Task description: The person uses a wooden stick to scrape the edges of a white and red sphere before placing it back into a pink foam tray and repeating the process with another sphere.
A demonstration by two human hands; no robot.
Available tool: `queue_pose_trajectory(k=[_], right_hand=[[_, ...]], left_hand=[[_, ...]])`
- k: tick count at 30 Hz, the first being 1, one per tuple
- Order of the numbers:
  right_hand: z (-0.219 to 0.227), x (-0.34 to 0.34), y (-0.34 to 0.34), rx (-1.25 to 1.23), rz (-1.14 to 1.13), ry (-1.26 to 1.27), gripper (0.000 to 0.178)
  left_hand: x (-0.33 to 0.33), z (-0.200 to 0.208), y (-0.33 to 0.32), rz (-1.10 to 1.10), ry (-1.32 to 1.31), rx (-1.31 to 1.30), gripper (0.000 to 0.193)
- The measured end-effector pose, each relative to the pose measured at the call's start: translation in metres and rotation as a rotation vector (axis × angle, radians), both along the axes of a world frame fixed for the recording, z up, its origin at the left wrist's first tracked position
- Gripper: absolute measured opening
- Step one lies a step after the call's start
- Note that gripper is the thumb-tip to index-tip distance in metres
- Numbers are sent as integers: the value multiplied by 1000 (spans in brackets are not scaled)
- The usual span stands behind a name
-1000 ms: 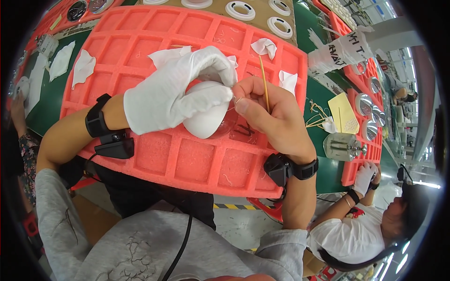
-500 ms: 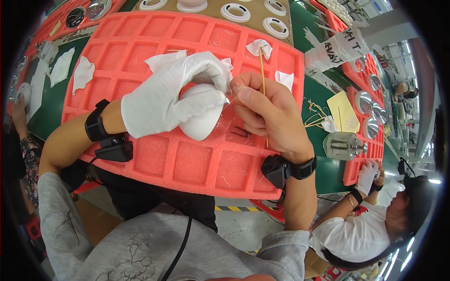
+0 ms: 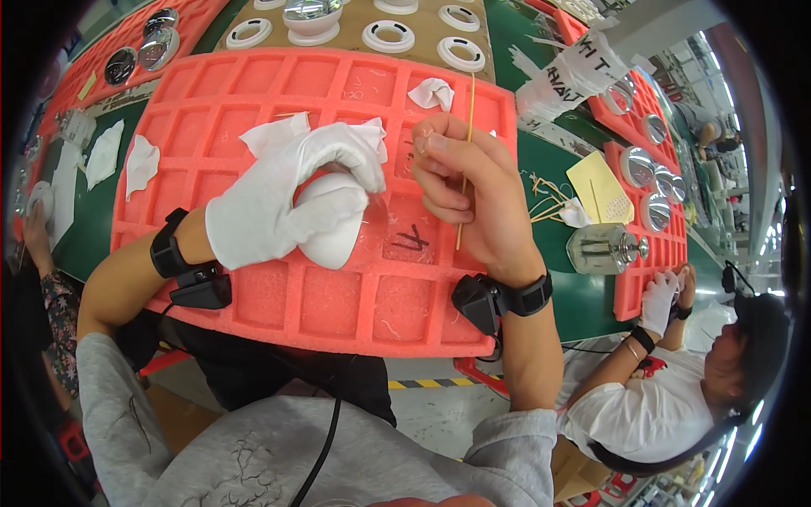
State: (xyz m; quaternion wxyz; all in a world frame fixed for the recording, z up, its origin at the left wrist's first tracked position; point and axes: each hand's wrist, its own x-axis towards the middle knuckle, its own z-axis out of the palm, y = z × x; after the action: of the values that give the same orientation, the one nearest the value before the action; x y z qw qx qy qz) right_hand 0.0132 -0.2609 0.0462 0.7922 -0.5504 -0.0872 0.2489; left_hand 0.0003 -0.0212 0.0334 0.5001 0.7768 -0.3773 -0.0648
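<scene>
My left hand (image 3: 279, 203), in a white glove, grips a rounded white part (image 3: 334, 221) and holds it over the red foam tray (image 3: 253, 84). My bare right hand (image 3: 469, 190) pinches a thin wooden stick (image 3: 465, 160) that stands nearly upright, just right of the white part. A gap shows between the stick and the part. Both wrists wear black bands. A crumpled white wipe (image 3: 274, 131) lies behind my left hand.
The tray has several square pockets; another wipe (image 3: 432, 93) lies in one. White rings (image 3: 384, 35) sit on a tan sheet beyond. A yellow card (image 3: 598, 186), loose sticks (image 3: 549, 207) and a clear jar (image 3: 604, 249) lie at right. A co-worker's gloved hands (image 3: 663, 300) work by shiny domes (image 3: 638, 165).
My right hand has drawn away from the white part to the right, taking the stick with it. The left hand has tilted the part and shifted slightly left.
</scene>
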Motion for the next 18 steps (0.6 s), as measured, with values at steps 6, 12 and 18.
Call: queue_pose_trajectory(k=[6,12,18], right_hand=[[-4,1,-5,59,20,9,13],[-6,0,-2,23,-31,-33,24],[1,6,-15,-366,-265,-426,28]], left_hand=[[1,2,-2,-35,3,-7,12],[-1,4,-1,8,65,42,14],[0,1,-5,0,87,-13,15]])
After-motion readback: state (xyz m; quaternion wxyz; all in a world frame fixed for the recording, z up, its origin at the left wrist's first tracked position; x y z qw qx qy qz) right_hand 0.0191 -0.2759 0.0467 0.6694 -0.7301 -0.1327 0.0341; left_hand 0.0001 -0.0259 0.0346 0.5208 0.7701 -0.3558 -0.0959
